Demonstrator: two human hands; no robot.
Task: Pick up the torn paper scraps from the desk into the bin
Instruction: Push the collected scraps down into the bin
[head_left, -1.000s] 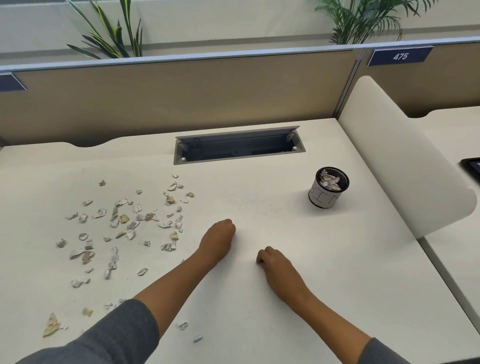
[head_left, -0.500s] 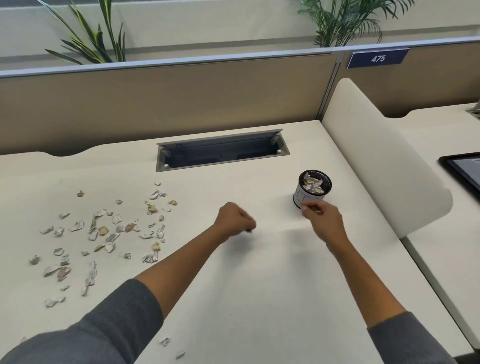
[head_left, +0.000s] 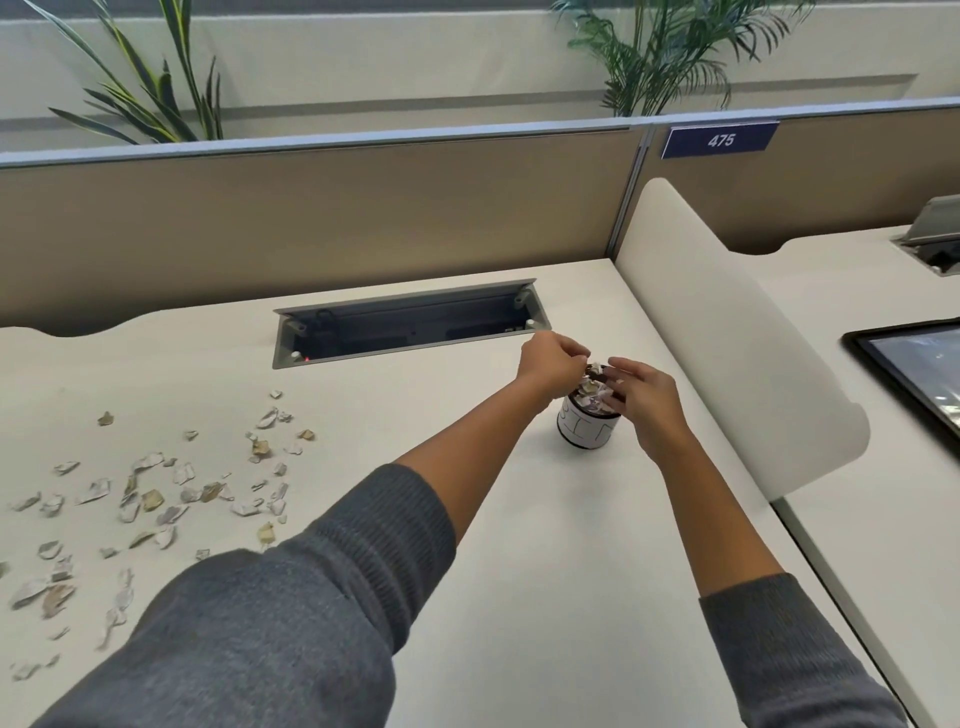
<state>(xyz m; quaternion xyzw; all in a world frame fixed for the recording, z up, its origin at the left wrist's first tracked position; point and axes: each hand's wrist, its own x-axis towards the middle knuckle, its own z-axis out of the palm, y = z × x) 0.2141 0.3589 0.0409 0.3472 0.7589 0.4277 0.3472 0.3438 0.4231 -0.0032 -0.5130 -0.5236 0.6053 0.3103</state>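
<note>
My left hand (head_left: 550, 361) has its fingers curled into a narrow grip just over the mouth of the bin (head_left: 588, 427); I judge it pinches a few paper bits for dropping, though what it holds is too small to make out. My right hand (head_left: 644, 397) hangs at the bin's other side with fingers loosely bent, the fingertips (head_left: 613, 383) at the rim; whether that grip holds a scrap or has let go, I cannot tell. Both are bunched over the opening, I think, because the mouth is small and light paper drifts.

The bin is a short round cup, dark at the rim with a white band round its wall, already heaped with crumpled bits. It stands on the bench (head_left: 545, 545), a smooth pale top, near the curved white divider (head_left: 727, 353).

Most of the scraps (head_left: 171, 499) are well apart, scattered to my left: thin, ragged, curled flakes, white and tan. Much remains, by my reckoning.
</note>
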